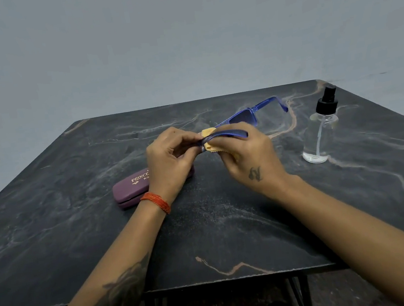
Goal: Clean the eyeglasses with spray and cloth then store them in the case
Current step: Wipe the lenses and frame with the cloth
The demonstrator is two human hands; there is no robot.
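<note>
Right, my read of the head view, left to right:
case (134, 186): purple, closed, flat on the dark marble table (230, 225), partly under the left wrist; gold "PRINCE" print on its lid.
left hand (171, 156): red thread band at the wrist; fingers curled, pinching the near end of the glasses' frame.
cloth (208, 137): yellow, bunched between both hands, wrapped on the near temple arm.
right hand (249, 157): fingers curled round the cloth, pinching it against that arm.
eyeglasses (247, 118): blue frame, held above the table, far temple arm unfolded toward the bottle.
spray bottle (323, 133): clear, black pump, upright, well apart from both hands, liquid low I think.
</note>
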